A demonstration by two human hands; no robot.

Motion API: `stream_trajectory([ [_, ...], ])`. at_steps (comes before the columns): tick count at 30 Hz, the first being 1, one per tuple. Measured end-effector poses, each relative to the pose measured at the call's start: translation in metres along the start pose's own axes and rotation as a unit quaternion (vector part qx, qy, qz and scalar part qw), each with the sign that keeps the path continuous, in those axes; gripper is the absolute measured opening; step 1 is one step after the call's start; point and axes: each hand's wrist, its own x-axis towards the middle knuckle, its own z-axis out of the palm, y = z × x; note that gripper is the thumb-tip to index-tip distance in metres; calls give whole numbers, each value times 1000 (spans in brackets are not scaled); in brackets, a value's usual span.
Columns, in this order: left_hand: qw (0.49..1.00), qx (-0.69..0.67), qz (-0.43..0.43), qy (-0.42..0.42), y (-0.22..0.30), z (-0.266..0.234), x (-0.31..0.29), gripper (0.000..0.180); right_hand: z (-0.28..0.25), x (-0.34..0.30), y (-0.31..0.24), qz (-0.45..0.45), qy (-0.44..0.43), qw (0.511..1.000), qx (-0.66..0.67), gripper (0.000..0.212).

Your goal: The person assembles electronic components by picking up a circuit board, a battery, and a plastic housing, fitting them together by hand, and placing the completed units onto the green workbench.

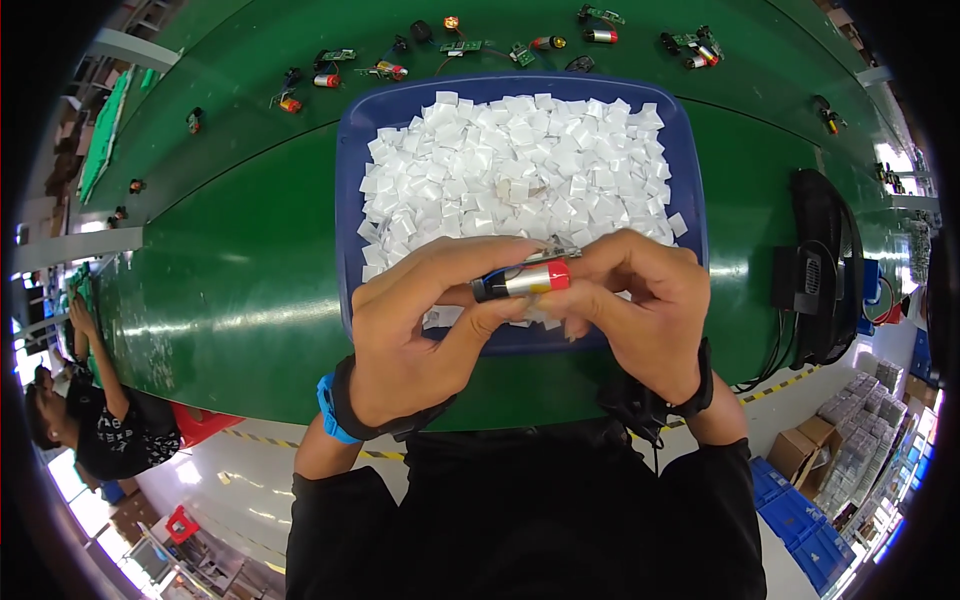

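Observation:
Over the near part of a blue tray, both hands meet around a small cylindrical battery with a silver body, a red end and a black end. A thin wire and a small circuit board lie along its upper side. My left hand is closed on the black end, thumb below and fingers above. My right hand pinches at the red end and the board; its fingertips are partly hidden. Beneath them, the tray holds a heap of small white square pieces.
Several battery and circuit-board assemblies are scattered along the far side of the green table. A black device with cables stands at the right. At far left a person sits reaching to the table. Blue crates stand on the floor.

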Motion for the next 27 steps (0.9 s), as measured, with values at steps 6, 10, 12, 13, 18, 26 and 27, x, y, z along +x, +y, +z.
stream_trajectory([
  [6,932,-293,-213,-17,15,1,4,25,5,7,-4,-150,72,984,-66,22],
  [10,913,-297,-266,-91,13,-13,9,24,-6,11,1,-285,-15,920,-269,32],
  [12,918,-273,-271,-97,9,-13,8,24,-7,10,4,-271,-23,925,-266,38],
  [13,922,-249,-277,-105,7,-13,8,24,-8,10,4,-272,-22,925,-265,38],
  [18,938,-175,-278,-105,8,-13,6,25,-11,10,4,-277,-56,913,-294,37],
  [26,961,-128,-241,-50,26,-39,23,24,-6,8,3,-212,-47,956,-195,46],
  [27,969,-74,-235,4,20,-57,31,26,-4,5,1,-160,-32,973,-165,49],
])
